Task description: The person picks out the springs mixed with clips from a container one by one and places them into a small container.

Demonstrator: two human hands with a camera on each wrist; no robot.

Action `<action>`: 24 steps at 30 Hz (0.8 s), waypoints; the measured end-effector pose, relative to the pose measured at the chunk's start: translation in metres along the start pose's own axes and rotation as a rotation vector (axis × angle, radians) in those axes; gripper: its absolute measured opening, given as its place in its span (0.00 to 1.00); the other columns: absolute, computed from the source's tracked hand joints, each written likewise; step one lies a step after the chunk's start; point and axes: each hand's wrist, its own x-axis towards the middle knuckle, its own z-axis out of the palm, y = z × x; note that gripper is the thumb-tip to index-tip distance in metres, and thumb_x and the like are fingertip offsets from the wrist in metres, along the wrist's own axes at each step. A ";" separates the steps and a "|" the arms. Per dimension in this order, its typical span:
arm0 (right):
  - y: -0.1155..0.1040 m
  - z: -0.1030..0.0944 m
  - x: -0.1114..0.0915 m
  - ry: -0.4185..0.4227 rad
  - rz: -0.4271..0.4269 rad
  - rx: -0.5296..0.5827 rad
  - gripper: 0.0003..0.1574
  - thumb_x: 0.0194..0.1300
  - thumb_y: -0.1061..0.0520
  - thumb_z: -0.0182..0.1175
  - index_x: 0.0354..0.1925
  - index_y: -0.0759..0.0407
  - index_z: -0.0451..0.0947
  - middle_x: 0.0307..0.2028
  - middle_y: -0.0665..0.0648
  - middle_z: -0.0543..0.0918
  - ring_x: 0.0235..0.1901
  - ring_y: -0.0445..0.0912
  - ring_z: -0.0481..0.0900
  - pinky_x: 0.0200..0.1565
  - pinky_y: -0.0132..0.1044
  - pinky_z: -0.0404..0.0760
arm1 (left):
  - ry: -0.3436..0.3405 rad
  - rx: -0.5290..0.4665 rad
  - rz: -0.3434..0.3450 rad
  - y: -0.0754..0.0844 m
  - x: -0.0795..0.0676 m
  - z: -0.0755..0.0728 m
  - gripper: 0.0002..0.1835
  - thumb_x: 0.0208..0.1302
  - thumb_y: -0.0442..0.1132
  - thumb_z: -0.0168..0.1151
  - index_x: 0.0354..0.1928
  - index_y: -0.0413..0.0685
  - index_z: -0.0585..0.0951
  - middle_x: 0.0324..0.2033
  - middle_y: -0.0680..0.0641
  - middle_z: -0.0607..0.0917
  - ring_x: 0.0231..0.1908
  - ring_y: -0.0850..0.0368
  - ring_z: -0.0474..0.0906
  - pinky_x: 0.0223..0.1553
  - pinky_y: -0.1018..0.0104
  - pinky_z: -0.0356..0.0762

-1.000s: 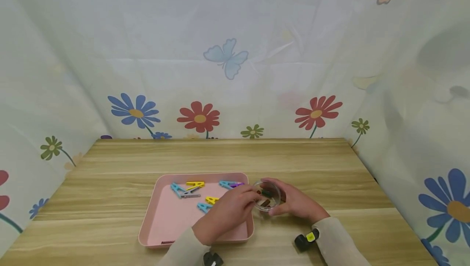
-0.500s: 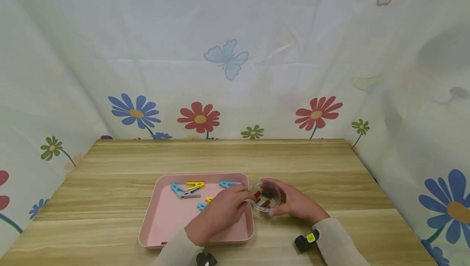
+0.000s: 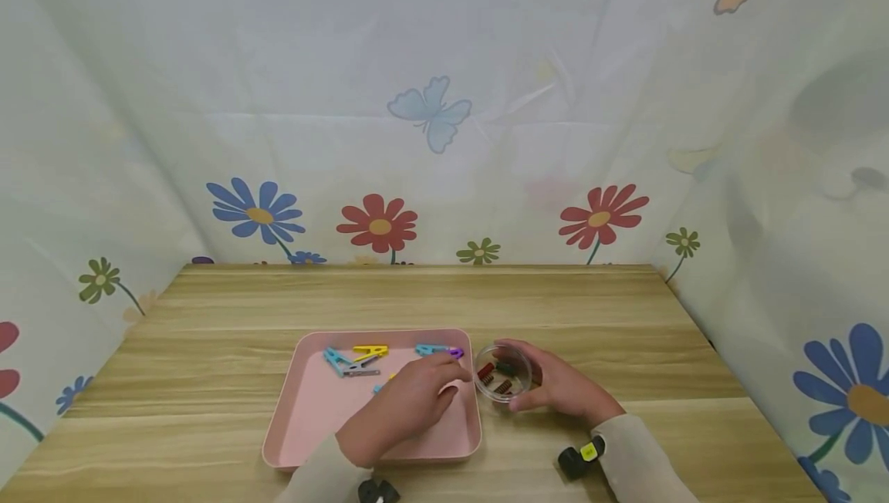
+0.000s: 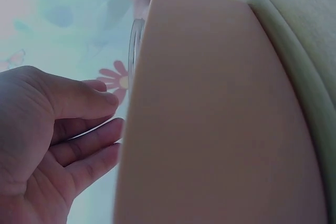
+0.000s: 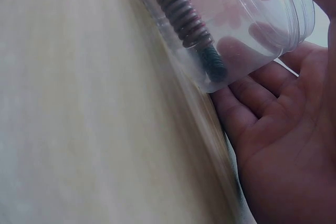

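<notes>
My right hand point(image 3: 566, 386) grips a clear plastic jar point(image 5: 273, 30) standing on the table just right of the pink tray. Several coil springs lie inside it, among them a red spring point(image 3: 486, 370) and a green spring point(image 5: 212, 64). My left hand point(image 3: 413, 403) hovers over the right half of the tray point(image 3: 299, 418), near the jar's rim. Its thumb and fingers are loosely bent, with nothing visible between them in the left wrist view. Underneath, it partly hides clothespins. Farther back in the tray lie a yellow clothespin point(image 3: 371, 351), blue clothespins point(image 3: 335, 358) and a grey clothespin point(image 3: 361, 370).
A purple clothespin point(image 3: 455, 352) lies by the tray's back right corner. The wood-grain table point(image 3: 590, 302) stretches behind and to both sides. A white curtain point(image 3: 486, 171) printed with flowers surrounds it.
My left hand has drawn back leftward from the jar mouth to over the tray, uncovering the springs in the jar and the purple clothespin. My right hand and the jar stay put.
</notes>
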 end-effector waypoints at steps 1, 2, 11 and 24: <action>0.000 0.000 0.000 0.000 -0.002 0.002 0.54 0.52 0.54 0.73 0.72 0.46 0.57 0.67 0.52 0.70 0.67 0.51 0.66 0.62 0.23 0.64 | -0.008 0.000 -0.007 0.000 -0.001 -0.001 0.11 0.65 0.33 0.60 0.47 0.49 0.83 0.47 0.51 0.84 0.55 0.55 0.78 0.57 0.59 0.77; 0.000 0.000 0.000 -0.001 -0.001 0.005 0.54 0.52 0.54 0.73 0.72 0.46 0.57 0.67 0.53 0.70 0.67 0.50 0.66 0.62 0.23 0.64 | -0.014 0.003 -0.010 0.000 -0.001 -0.002 0.11 0.65 0.33 0.60 0.48 0.49 0.83 0.48 0.51 0.84 0.57 0.54 0.78 0.57 0.58 0.76; 0.000 0.000 0.000 0.005 0.024 -0.003 0.54 0.52 0.52 0.74 0.71 0.44 0.58 0.67 0.51 0.70 0.68 0.50 0.66 0.62 0.22 0.64 | -0.090 0.009 -0.066 -0.002 -0.004 -0.010 0.11 0.64 0.33 0.62 0.47 0.47 0.83 0.47 0.52 0.85 0.52 0.57 0.80 0.55 0.60 0.78; -0.002 0.000 0.001 0.007 0.068 -0.001 0.53 0.51 0.51 0.74 0.70 0.39 0.58 0.68 0.47 0.70 0.69 0.46 0.64 0.62 0.21 0.61 | -0.128 -0.006 -0.101 -0.007 -0.010 -0.013 0.10 0.64 0.35 0.62 0.47 0.48 0.84 0.45 0.53 0.85 0.51 0.58 0.80 0.54 0.60 0.78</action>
